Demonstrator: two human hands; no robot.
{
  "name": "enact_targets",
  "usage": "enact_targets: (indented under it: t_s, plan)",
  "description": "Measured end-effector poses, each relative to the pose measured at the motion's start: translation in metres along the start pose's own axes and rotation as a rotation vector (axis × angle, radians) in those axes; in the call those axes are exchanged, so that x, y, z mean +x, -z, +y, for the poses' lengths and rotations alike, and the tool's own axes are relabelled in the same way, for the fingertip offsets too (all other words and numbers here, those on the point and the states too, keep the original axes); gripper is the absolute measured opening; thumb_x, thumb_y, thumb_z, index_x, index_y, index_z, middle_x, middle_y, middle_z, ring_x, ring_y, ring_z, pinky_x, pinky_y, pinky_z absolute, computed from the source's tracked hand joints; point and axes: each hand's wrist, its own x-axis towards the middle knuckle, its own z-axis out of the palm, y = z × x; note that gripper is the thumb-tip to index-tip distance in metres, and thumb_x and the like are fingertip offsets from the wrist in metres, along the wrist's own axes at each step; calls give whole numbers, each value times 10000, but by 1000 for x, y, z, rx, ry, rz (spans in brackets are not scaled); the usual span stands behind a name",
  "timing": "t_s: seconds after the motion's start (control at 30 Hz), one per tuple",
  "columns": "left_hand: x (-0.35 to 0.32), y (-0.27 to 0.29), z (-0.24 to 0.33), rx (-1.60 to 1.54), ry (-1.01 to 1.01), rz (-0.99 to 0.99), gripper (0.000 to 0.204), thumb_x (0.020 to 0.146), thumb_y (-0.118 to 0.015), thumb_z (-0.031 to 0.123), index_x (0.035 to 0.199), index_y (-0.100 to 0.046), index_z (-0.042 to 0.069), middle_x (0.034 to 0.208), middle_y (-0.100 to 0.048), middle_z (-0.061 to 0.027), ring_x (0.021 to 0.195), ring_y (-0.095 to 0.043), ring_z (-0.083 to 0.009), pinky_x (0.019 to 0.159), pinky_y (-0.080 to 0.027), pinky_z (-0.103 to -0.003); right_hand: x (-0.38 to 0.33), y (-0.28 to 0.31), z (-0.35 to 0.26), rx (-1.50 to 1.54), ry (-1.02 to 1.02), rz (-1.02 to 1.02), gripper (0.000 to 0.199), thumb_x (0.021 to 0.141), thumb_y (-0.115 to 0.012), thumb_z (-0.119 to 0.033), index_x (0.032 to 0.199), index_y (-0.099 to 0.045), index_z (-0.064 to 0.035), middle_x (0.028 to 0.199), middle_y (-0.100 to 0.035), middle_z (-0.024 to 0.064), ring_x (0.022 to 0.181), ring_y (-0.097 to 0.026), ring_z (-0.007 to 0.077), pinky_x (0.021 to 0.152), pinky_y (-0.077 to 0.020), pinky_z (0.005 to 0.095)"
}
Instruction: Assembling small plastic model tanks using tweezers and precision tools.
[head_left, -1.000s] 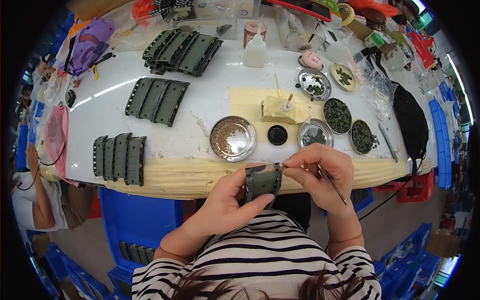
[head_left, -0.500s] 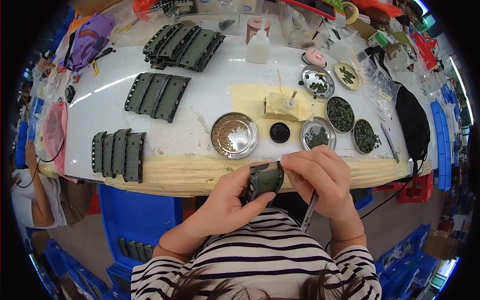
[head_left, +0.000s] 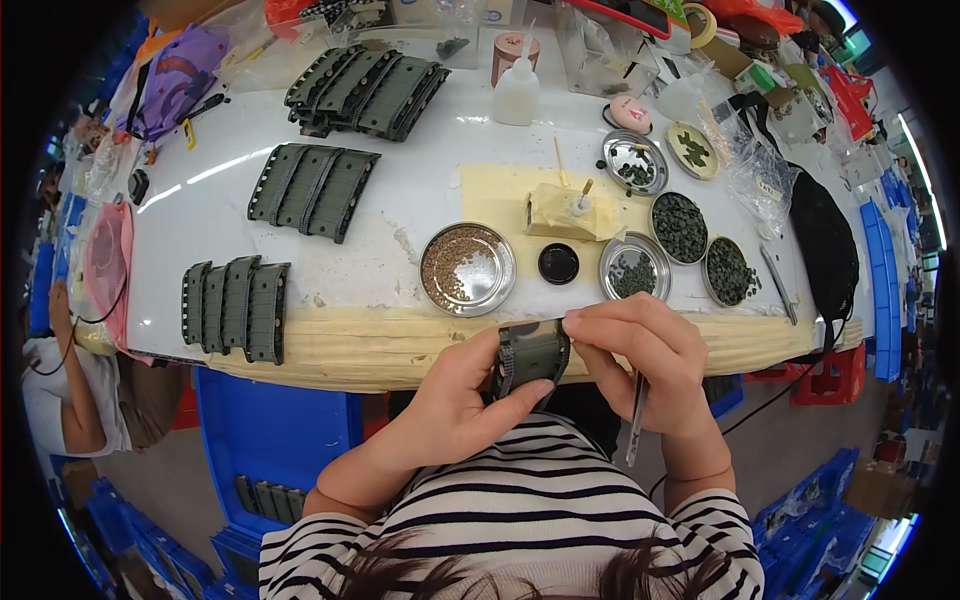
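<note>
My left hand [head_left: 455, 405] is closed round a dark green curved plastic piece [head_left: 530, 362], thumb along its near side, holding it just off the table's front edge. At the piece's upper right corner are the thumb and index fingertip of my right hand [head_left: 650, 355], pinched together. Slim metal tweezers [head_left: 637, 418] are tucked in that same hand and point down toward my striped top. Whether the fingertips also pinch a small part cannot be seen. Beyond my hands stand a dish of small tan pieces [head_left: 455, 262] and a dish of small green pieces [head_left: 632, 275].
Ribbed green panels [head_left: 232, 312] lie at the left, with others stacked [head_left: 370, 90] behind. A white squeeze bottle [head_left: 517, 95], a taped block [head_left: 570, 212], a black round cap [head_left: 558, 263] and tins of green bits [head_left: 680, 230] occupy the table. A blue tray [head_left: 280, 425] sits below the edge.
My right hand has shifted slightly right, its fingertips still at the piece's corner. The tweezers in it have swung to a more upright slant. The green piece has turned a little.
</note>
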Motion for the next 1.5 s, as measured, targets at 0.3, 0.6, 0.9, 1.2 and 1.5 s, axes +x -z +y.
enact_targets:
  t_s: [0.3, 0.6, 0.9, 1.2, 1.5]
  plan:
    - [1, 0, 2, 38, -30, -6, 359, 864, -585, -38, 1212, -500, -64, 1105, -625, -112, 1024, -592, -140, 906, -463, -276, -1, -2, 1, 23, 5, 32, 283, 687, -719, -11, 962, -651, -24, 870, -654, 91, 693, -620, 218, 574, -465, 290]
    - [2, -3, 2, -3, 1, -6, 361, 860, -590, -41, 1208, -495, -65, 1077, -637, -122, 1008, -618, -163, 904, -487, -297, -7, -3, 1, 10, 2, 61, 289, 688, -714, -16, 969, -645, -9, 870, -641, 100, 697, -618, 235, 584, -474, 299]
    - [6, -6, 7, -143, 42, 29, 419, 854, -615, -10, 1247, -480, -67, 1017, -642, -124, 927, -628, -171, 855, -504, -299, -9, 16, 2, -8, -225, 159, 309, 733, -700, 52, 1026, -650, -29, 883, -627, 105, 691, -596, 221, 574, -461, 271]
    - [7, -5, 6, -265, 88, 74, 427, 850, -603, -15, 1254, -476, -68, 990, -644, -134, 895, -635, -187, 819, -509, -315, -46, 91, 64, -547, -544, 94, 135, 792, -661, 15, 925, -657, -6, 803, -591, 99, 646, -567, 241, 593, -444, 313]
    - [6, -1, 6, -314, 119, 60, 444, 851, -613, -6, 1271, -477, -55, 993, -646, -131, 897, -641, -192, 816, -519, -316, -53, 87, 72, -565, -479, 73, 107, 800, -655, 2, 906, -641, -12, 813, -586, 94, 643, -565, 264, 585, -448, 326]
